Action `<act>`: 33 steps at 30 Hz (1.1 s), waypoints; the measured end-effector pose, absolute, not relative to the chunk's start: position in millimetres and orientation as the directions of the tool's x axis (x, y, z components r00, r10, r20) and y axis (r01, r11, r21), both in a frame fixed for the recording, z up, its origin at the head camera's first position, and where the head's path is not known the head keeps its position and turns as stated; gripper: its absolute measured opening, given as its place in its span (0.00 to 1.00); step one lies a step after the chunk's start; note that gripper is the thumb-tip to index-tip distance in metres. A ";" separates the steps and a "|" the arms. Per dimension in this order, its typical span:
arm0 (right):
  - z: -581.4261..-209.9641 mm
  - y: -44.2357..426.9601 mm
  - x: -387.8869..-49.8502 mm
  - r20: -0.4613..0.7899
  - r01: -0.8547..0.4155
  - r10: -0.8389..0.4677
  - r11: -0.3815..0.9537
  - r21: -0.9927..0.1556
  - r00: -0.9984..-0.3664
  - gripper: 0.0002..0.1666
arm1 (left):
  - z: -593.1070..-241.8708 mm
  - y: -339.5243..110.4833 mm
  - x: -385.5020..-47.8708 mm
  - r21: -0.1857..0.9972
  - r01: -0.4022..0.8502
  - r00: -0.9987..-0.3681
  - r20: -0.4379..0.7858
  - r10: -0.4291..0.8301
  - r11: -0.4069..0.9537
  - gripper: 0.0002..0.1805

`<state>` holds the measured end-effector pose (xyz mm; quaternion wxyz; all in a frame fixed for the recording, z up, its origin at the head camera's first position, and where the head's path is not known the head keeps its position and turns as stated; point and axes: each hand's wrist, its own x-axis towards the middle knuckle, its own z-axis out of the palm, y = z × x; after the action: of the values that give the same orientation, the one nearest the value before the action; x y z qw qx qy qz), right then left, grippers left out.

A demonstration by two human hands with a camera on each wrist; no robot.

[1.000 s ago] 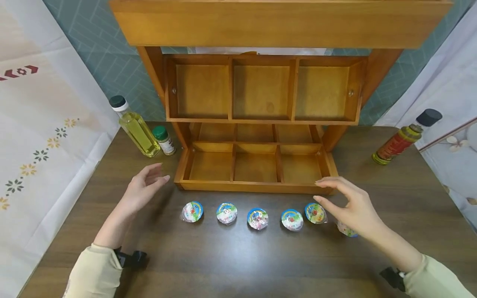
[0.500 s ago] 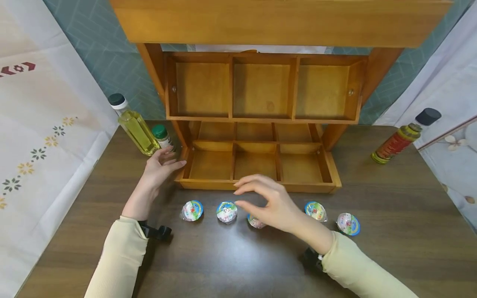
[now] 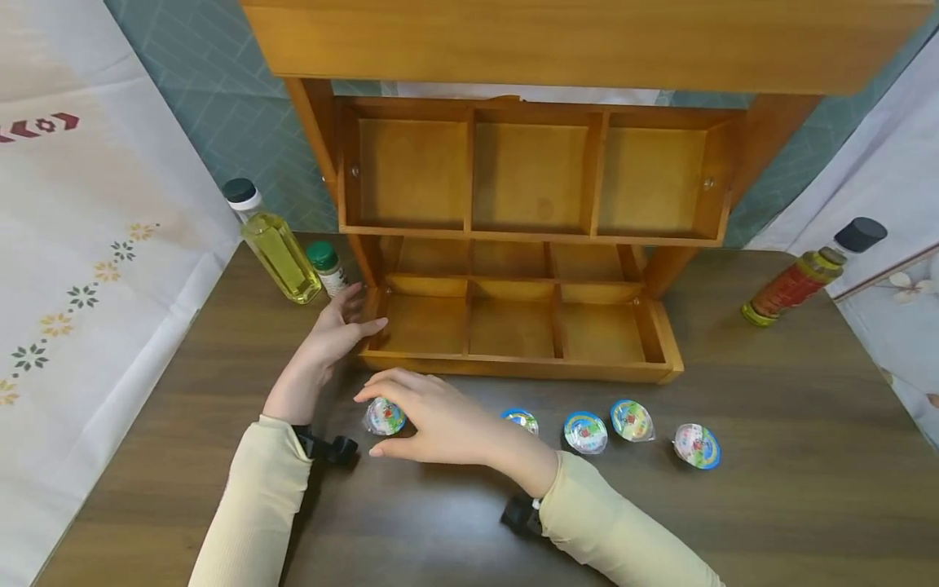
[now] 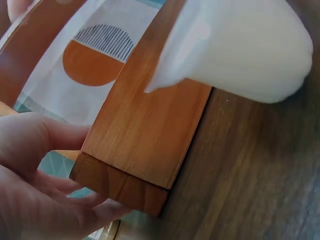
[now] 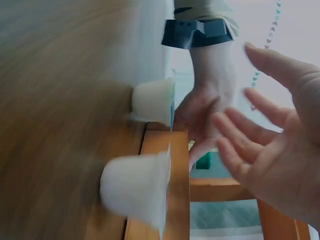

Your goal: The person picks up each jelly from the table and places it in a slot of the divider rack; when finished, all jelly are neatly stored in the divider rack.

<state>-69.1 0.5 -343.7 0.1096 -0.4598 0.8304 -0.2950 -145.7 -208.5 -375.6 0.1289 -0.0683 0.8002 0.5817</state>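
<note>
My right hand (image 3: 451,424) hovers over the row of small sealed cups, thumb and fingers spread apart beside the leftmost cup (image 3: 385,417), holding nothing. The cups are white with printed, blue-edged lids. One cup is hidden beneath that hand in the head view; two cups, the far one (image 5: 152,102) and the near one (image 5: 132,187), show in the right wrist view. My left hand (image 3: 333,334) is at the left end of the wooden rack's lower tray (image 3: 521,368), thumb over its side wall and fingers outside. A white cup (image 4: 250,50) looms near the left wrist camera.
More cups stand to the right, the outermost a tilted cup (image 3: 697,446). An oil bottle (image 3: 281,257) and a green-capped jar (image 3: 327,267) stand left of the rack. A red-labelled bottle (image 3: 795,285) stands at the right. The rack's upper tray (image 3: 531,235) overhangs the lower one.
My right hand has swept left across the cups, from the right end to the leftmost cup. My left hand has moved right and up to the tray's left end.
</note>
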 end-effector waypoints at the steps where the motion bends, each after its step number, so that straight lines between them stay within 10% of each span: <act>1: -344.7 -1.7 -69.6 0.068 -0.696 -0.829 0.418 -0.584 -0.555 0.31 | -376.8 -207.2 -146.4 0.913 -0.257 -0.956 -0.287 0.052 0.317 0.45; 33: -371.0 -28.0 -75.3 -0.079 -0.670 -0.773 0.592 -0.448 -0.630 0.34 | -381.8 -226.3 -149.8 0.894 -0.318 -0.917 -0.375 0.137 0.314 0.42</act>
<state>-75.3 -28.0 -371.0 0.1338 -0.4091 0.8820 -0.1920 -149.8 -226.3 -381.8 0.1953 -0.0577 0.7868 0.5826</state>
